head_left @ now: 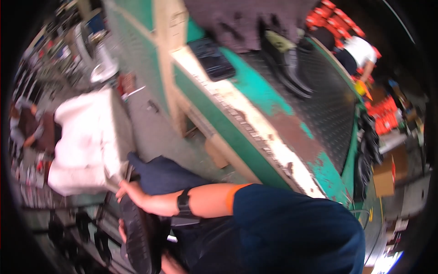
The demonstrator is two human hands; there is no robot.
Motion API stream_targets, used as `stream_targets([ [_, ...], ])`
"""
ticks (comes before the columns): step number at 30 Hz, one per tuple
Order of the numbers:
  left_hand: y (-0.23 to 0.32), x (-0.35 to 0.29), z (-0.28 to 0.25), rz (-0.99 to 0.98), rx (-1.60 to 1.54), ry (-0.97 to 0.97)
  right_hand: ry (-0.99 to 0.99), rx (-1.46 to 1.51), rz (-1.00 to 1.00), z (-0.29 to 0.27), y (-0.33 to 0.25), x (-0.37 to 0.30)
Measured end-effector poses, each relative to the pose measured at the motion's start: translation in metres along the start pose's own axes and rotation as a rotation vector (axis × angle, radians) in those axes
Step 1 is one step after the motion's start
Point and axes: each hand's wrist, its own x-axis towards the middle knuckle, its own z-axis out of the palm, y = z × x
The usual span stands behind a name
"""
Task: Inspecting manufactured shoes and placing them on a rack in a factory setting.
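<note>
"Where's the shoe you've got?"

"Off to the left of the bench (251,82), close to my body. It's a black shoe (138,242), tilted, with the ridged sole turned outward."

"And your fingers?"

"My left hand (122,230) comes round from behind, fingers curled over the edge of the sole, so that one is holding the shoe. My right hand (131,192), the one with a black band (184,202) on the wrist, is at the shoe's upper end with its fingers bent. It's blurred there; I cannot tell whether they're gripping."

"What's next to that right hand?"

"A big white block (84,137), left of the bench and standing apart from it. My fingertips are right by its corner. Some dark blue cloth (166,173) lies between my arm and the bench."

"Anything on the bench itself?"

"A black ridged mat (331,118), with another black shoe (289,66) on it, pale green inside. A phone (212,59) lies on the bench's left edge, and a dark cloth (242,23) covers its far end."

"Who else is around?"

"Someone in a white top (360,50) bends over beyond the bench's right side, near orange-red boxes (382,114)."
</note>
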Motion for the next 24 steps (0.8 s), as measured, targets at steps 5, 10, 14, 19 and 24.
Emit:
stream_targets([
  [5,0.013,-0.003,-0.015,-0.272,-0.122,0.070,0.036,-0.120,-0.103,0.024,-0.024,-0.031],
  [10,0.055,-0.021,-0.054,-0.284,-0.522,0.210,-0.421,0.304,-0.004,0.041,-0.051,-0.071],
  [14,0.075,-0.039,-0.100,-0.883,-1.596,0.009,-0.277,-0.639,-0.740,0.014,-0.040,-0.057],
  [19,0.091,-0.075,-0.112,-1.116,-1.878,-0.351,-0.338,-0.616,0.261,-0.022,-0.023,-0.031],
  [24,0.107,-0.058,-0.124,-0.880,-1.581,-0.106,-0.547,-0.498,0.556,-0.050,-0.060,-0.046],
])
